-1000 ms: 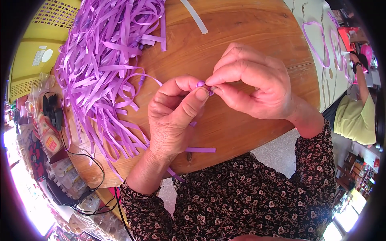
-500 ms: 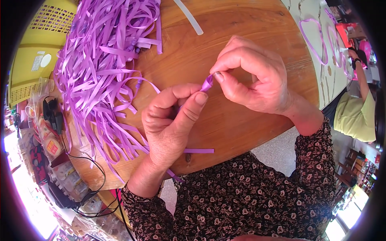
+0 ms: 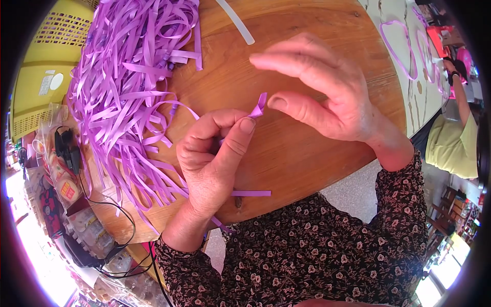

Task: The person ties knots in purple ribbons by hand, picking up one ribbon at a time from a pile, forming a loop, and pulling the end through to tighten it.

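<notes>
Between thumb and forefinger, my left hand (image 3: 209, 156) pinches a purple ribbon (image 3: 259, 106), whose folded end sticks up past the fingertips. The rest of that ribbon is hidden in my fingers. Just right of the end, my right hand (image 3: 322, 89) is open, its thumb apart from the stretched fingers and nothing between them. The right thumb tip is close to the ribbon but not visibly gripping it. To the left lies a big heap of purple ribbons (image 3: 128, 102), with darker purple bits among them. One flat ribbon strip (image 3: 253, 193) shows beside my left wrist.
A translucent strip (image 3: 235, 21) lies on the wooden table (image 3: 307, 163) at the far side. Yellow baskets (image 3: 36, 77) stand at the left, above bagged items and black cables (image 3: 130, 220). On a white table at the right are purple loops (image 3: 401, 51); another person (image 3: 452, 146) works beside it.
My right hand has let go of the ribbon end and spread its fingers upward. My left hand, still pinching the ribbon, has shifted slightly left.
</notes>
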Demonstrator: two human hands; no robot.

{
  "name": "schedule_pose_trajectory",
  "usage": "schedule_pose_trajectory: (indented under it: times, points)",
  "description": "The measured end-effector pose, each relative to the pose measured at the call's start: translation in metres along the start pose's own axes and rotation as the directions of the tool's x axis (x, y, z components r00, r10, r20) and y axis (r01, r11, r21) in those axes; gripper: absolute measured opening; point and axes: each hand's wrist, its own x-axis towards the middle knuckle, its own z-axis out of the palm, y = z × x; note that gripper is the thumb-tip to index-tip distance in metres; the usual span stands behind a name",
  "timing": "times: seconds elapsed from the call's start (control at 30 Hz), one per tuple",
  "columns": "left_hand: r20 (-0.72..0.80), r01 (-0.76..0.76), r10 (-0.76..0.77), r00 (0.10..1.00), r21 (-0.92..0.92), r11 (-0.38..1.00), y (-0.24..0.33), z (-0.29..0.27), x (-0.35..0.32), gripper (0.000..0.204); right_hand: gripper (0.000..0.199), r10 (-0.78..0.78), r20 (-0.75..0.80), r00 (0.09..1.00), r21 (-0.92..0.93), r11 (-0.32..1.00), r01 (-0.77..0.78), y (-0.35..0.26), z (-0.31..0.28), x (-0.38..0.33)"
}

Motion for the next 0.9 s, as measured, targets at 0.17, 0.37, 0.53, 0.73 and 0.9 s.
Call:
schedule_pose_trajectory:
  times: [0.17,0.37,0.53,0.73,0.9]
  points:
    - [-0.006,-0.021,0.021,1.000,0.014,1.000,0.000,0.005,0.001,0.008,0.043,-0.154,0.080,0.985,0.000,0.988,0.154,-0.002,0.001,0.001]
    - [0.002,-0.065,0.066,0.998,0.135,0.989,0.000,0.006,0.001,0.006,0.028,-0.168,0.109,0.980,-0.008,0.985,0.170,0.000,0.003,-0.008]
    - [0.031,-0.229,0.232,0.972,0.341,0.912,0.000,-0.001,0.003,0.005,0.024,-0.195,0.136,0.971,-0.085,0.975,0.207,0.000,0.000,-0.006]
    - [0.004,-0.271,0.286,0.958,0.336,0.902,0.008,-0.008,0.003,0.006,0.025,-0.204,0.115,0.972,-0.089,0.973,0.214,0.002,-0.005,-0.001]
    - [0.015,-0.292,0.306,0.952,0.345,0.892,0.009,-0.009,0.003,0.007,0.026,-0.242,0.089,0.966,-0.094,0.964,0.250,0.004,-0.006,0.002]
